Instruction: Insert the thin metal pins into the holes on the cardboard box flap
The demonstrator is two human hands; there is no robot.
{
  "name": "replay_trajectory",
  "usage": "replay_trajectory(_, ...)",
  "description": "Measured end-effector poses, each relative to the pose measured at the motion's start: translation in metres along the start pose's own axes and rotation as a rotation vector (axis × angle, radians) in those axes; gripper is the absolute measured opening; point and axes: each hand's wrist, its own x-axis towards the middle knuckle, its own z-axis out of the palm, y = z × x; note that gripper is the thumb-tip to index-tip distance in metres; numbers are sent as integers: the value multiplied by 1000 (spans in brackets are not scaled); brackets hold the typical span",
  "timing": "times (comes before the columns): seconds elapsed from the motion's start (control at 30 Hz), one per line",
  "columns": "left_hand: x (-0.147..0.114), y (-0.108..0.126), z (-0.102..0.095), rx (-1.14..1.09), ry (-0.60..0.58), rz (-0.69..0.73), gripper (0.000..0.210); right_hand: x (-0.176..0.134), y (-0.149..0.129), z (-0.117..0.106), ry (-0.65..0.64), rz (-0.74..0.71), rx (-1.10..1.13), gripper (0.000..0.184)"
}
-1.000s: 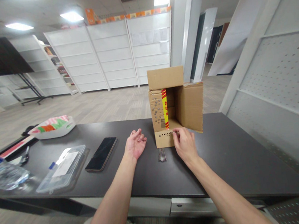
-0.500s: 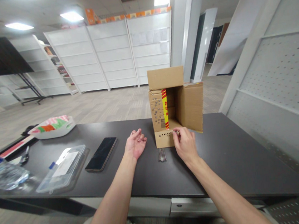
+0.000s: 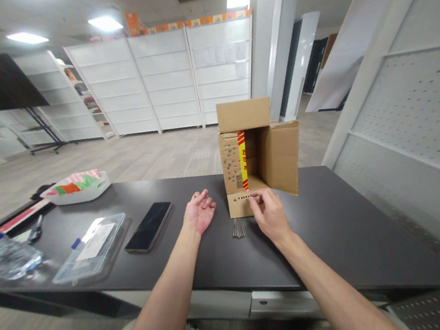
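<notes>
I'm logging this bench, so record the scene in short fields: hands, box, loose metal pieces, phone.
Left hand: half-open, palm up, holding nothing
Right hand: pinched pose at lower flap; anything held unclear
Cardboard box: open-fronted, upper flap raised
Thin metal pieces: fanned on dark table before box
Phone: left of left hand

Cardboard box with its front open, upright on the dark surface.
Plain brown, its top flap stands up and its right flap swings outward; the left panel bears round grey spots and yellow-and-red tape. The lower flap hangs down, dotted with a dark row, its right part hidden. Slim metal nails lie fanned just below it.
</notes>
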Motion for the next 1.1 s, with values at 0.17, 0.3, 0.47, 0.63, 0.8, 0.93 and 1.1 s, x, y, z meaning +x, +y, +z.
replay_trajectory(0.17,0,0,0,7,0,5,25,-3,-1,1,-86,-10,61,13)
replay_trajectory(0.3,1,0,-1,13,0,12,24,-4,-1,1,-138,-8,67,14)
replay_trajectory(0.47,1,0,-1,18,-10,10,25,-5,-3,0,-183,-22,75,13)
replay_trajectory(0.63,2,0,-2,10,-3,8,25,-6,-3,0,-217,-16,117,10)
replay_trajectory(0.8,2,-1,-3,13,-10,12,25,-6,-3,0,-246,-20,142,10)
replay_trajectory(0.93,2,-1,-2,25,-11,20,25,-6,-4,-1,-265,-21,152,11)
replay_trajectory(1.1,1,-1,-2,10,-11,11,25,-7,-5,-1,-285,-18,146,9)
